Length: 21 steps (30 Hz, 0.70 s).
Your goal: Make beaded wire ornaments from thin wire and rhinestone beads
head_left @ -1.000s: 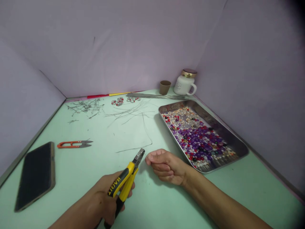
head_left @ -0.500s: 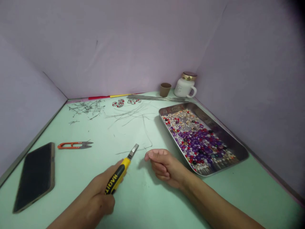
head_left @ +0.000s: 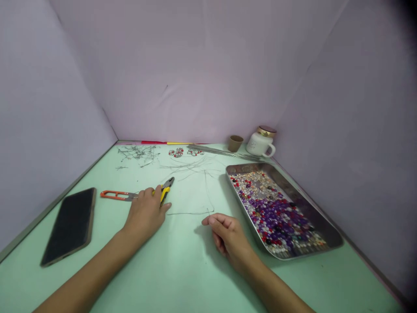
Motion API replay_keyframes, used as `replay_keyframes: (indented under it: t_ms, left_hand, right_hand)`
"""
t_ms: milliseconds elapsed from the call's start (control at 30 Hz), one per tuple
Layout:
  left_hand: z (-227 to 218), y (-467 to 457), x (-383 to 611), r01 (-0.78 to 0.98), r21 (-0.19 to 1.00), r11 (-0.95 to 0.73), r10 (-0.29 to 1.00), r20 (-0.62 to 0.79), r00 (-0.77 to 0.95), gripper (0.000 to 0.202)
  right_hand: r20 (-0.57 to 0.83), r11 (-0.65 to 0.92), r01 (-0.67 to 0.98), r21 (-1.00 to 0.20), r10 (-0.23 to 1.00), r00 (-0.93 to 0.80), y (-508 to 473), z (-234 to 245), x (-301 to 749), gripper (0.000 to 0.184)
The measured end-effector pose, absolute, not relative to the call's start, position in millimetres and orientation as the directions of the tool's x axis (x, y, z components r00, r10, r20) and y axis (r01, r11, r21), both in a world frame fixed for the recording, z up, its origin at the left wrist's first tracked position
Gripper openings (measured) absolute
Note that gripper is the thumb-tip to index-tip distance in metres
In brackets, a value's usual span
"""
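My left hand [head_left: 146, 214] lies palm down on the green table [head_left: 182, 274], its fingers closed over the yellow handles of a pair of pliers [head_left: 165, 191]. The pliers rest on the table with their jaws pointing away from me. My right hand [head_left: 228, 237] sits on the table with its fingers curled in; nothing shows in them. Its fingertips are just short of the bend of a thin loose wire [head_left: 192, 213]. An orange thread snipper [head_left: 114, 195] lies right beside my left hand.
A metal tray [head_left: 327, 232] of purple, red and pearl beads [head_left: 273, 213] stands at the right. A dark phone [head_left: 70, 225] lies at the left. At the back are wire scraps [head_left: 137, 153], small beaded pieces [head_left: 177, 152], a straight wire bundle [head_left: 224, 152], a brown cup [head_left: 235, 143] and a white mug [head_left: 260, 143].
My left hand has carried the pliers forward and left and lowered them onto the table beside the snipper. The right hand has barely moved. The view has tilted up.
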<state>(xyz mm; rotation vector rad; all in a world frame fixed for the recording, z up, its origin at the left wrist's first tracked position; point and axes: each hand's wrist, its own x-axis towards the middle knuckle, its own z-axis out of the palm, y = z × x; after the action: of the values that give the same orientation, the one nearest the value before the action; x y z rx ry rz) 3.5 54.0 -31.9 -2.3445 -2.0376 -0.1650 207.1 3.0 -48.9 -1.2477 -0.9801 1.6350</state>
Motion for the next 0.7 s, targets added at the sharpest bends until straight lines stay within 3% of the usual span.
replay_keyframes:
  t_ms: [100, 200, 267, 367, 467, 600, 700]
  left_hand:
    - [-30, 44, 13, 0.980, 0.075, -0.186, 0.947, 0.278, 0.158, 0.037]
    - [-25, 28, 29, 0.863, 0.359, -0.357, 0.899, 0.382, 0.213, 0.026]
    - [-23, 16, 43, 0.662, 0.639, -0.393, 0.920, 0.282, 0.273, 0.019]
    - [-23, 3, 60, 0.408, 0.893, -0.192, 0.959, 0.082, 0.271, 0.016]
    - [-25, -3, 68, 0.200, 0.980, 0.006, 0.983, -0.043, 0.178, 0.015]
    - [-29, -3, 67, 0.020, 0.987, 0.159, 0.984, -0.160, 0.078, 0.013]
    - [-32, 0, 63, -0.109, 0.970, 0.219, 0.972, -0.206, 0.116, 0.016]
  right_hand:
    - [-0.302, -0.316, -0.097, -0.944, 0.944, -0.133, 0, -48, 204, 0.028]
    - [-0.246, -0.252, -0.025, -0.968, 0.960, -0.133, -6, -46, 199, 0.030]
    - [-0.209, -0.210, 0.013, -0.978, 0.967, -0.147, -10, -47, 195, 0.030]
    - [-0.179, -0.177, 0.030, -0.984, 0.971, -0.160, -13, -50, 191, 0.033]
    - [-0.161, -0.158, 0.027, -0.987, 0.968, -0.192, -14, -54, 190, 0.037]
    - [-0.080, -0.088, -0.018, -0.996, 0.962, -0.260, -13, -56, 194, 0.039]
    - [-0.036, -0.021, 0.097, -0.995, 0.986, -0.162, -7, -54, 202, 0.039]
